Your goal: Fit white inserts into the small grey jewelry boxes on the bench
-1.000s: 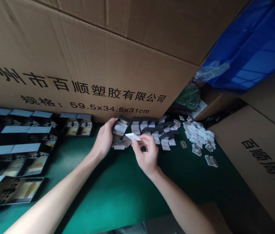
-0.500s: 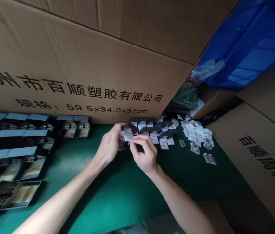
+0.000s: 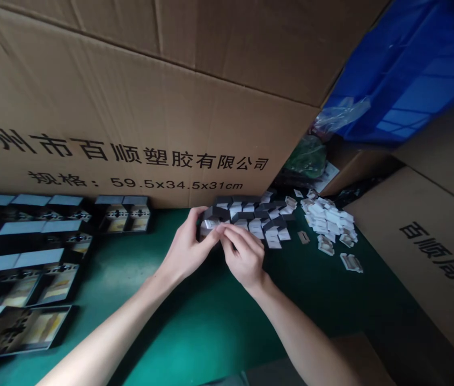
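Observation:
My left hand grips a small black box with a pale inside, held just above the green table. My right hand meets it from the right, fingertips pinched against the box's front where a white card was a moment ago; the card is hidden now. Right behind the hands lies a heap of small black and white boxes.
A large printed cardboard carton stands at the back. Open black boxes lie in rows at the left. A pile of small white pieces lies at the right, beside another carton and a blue crate.
My right hand brought the white card up to the box and pressed in against it. Both hands closed together over the box.

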### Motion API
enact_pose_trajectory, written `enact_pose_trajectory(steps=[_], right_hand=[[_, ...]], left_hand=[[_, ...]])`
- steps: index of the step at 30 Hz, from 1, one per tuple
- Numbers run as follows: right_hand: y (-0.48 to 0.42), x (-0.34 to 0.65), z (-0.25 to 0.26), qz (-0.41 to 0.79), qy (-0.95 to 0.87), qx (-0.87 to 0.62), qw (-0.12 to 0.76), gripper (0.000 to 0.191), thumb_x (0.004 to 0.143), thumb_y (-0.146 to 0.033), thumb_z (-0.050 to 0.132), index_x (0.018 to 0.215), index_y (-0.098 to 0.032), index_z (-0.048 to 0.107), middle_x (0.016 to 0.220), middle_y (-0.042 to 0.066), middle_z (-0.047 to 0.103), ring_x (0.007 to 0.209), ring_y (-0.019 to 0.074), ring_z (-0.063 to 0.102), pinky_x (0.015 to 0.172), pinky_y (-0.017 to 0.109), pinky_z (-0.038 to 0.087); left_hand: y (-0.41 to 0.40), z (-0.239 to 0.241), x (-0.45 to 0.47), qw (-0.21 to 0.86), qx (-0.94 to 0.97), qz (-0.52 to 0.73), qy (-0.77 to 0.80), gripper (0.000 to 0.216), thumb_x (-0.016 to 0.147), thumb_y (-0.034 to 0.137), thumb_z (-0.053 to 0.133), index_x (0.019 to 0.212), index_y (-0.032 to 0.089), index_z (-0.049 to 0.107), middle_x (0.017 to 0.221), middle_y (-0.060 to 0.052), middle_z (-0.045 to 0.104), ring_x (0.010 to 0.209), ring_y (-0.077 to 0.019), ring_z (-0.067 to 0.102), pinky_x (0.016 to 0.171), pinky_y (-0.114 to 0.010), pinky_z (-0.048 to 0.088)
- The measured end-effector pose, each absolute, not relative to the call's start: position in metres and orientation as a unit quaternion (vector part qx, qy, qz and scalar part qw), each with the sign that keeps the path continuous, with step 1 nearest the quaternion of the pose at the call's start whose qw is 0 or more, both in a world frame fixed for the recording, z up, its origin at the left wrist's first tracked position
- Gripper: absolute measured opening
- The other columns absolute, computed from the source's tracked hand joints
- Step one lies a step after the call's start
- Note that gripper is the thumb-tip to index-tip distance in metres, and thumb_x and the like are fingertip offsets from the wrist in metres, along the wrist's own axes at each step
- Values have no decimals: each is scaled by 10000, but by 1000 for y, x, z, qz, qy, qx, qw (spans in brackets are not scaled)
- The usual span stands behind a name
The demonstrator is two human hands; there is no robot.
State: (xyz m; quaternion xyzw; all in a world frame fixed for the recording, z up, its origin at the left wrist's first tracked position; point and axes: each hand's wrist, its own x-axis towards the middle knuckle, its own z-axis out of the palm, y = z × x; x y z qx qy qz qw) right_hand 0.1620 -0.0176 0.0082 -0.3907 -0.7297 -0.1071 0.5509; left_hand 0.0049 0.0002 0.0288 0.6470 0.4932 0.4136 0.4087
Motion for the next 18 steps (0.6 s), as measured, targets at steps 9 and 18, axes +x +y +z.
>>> enact_pose_trajectory(steps=[9,18], right_hand=[[-17,164,10,-92,-727,-400,550,256,958,-86,606,1092,-238,762,988,58,789,897,188,769,857,311,628],[-18,162,10,-83,-697,-419,576,148,942,-118,657,1002,-206,759,854,55,704,772,152,704,725,276,612]], left_hand=[[0,29,7,417,643,428,479,474,917,505,622,1317,267,536,1063,-40,717,798,-203,669,709,-318,548],[-2,31,6,434,645,414,474,450,938,545,594,1291,271,547,1060,-38,712,775,-186,669,637,-285,570]])
